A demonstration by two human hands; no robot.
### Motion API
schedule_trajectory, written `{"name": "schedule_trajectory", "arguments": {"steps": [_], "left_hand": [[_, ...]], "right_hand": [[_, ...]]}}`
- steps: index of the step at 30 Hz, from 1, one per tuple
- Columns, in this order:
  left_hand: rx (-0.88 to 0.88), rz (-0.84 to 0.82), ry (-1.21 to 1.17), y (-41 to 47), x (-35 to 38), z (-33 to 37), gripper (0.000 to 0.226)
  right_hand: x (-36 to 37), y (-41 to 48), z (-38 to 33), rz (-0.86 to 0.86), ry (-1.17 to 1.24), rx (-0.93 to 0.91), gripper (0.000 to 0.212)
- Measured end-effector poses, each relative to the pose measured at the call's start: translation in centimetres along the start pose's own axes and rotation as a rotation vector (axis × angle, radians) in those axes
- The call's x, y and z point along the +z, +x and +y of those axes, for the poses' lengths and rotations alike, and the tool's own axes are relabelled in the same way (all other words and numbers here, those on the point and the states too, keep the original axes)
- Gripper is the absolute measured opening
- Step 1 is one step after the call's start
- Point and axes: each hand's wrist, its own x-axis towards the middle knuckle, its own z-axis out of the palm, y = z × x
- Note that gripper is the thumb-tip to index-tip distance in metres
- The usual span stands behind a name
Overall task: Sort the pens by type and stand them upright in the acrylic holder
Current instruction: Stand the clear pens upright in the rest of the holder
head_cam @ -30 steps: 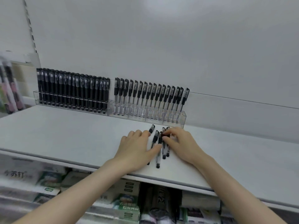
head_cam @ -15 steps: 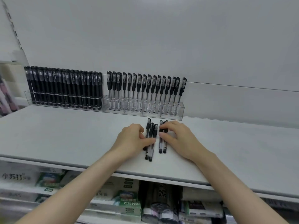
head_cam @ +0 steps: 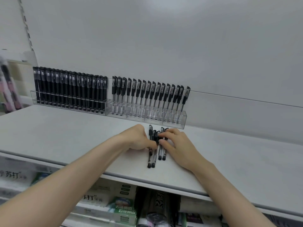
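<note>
Several loose clear-barrel pens (head_cam: 154, 159) with black caps lie side by side on the white shelf, just in front of the acrylic holder (head_cam: 184, 119). My left hand (head_cam: 136, 140) has its fingers curled and its thumb laid across the left pens of the bunch. My right hand (head_cam: 177, 145) pinches the right pens near their caps between index finger and thumb. In the holder, the left section holds a full row of black-barrel pens (head_cam: 70, 89). The right section holds a row of clear-barrel pens (head_cam: 150, 99). All of them stand upright.
The holder stands against the white back wall. The white shelf (head_cam: 237, 158) stretches to either side of my hands, its front edge close below my wrists. Boxed goods (head_cam: 124, 208) fill the shelf underneath. Blurred pink items (head_cam: 9, 89) hang at far left.
The loose pens went from a fanned scatter to a tight parallel bunch. My two hands moved toward each other and now meet over the pens.
</note>
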Motion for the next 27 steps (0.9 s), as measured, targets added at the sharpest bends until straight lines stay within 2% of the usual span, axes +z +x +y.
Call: {"name": "schedule_trajectory", "arguments": {"steps": [5, 9, 14, 17, 22, 27], "left_hand": [[-0.013, 0.008, -0.046, -0.5, 0.0, 0.2, 0.047], [0.062, 0.040, -0.227, -1.2, -0.2, -1.3, 0.027], [0.204, 0.038, -0.583, -2.4, -1.4, -3.7, 0.023], [0.252, 0.026, -0.718, -2.0, -2.2, -4.7, 0.017], [0.303, 0.122, -0.757, 0.9, -4.9, -6.8, 0.016], [0.346, 0.306, -0.627, 5.1, -8.2, -9.4, 0.012]], "right_hand": [[0.0, 0.1, 0.1, -0.014, 0.006, 0.005, 0.033], [-0.7, -0.1, -0.4, 0.048, 0.090, 0.005, 0.030], [-2.6, 0.9, -3.9, 0.018, 0.540, -0.009, 0.033], [-2.2, 3.2, -6.4, 0.126, 0.680, -0.007, 0.025], [-1.2, 7.7, -8.7, 0.259, 0.765, 0.012, 0.022], [-1.3, 11.8, -10.1, 0.445, 0.697, 0.003, 0.033]]}}
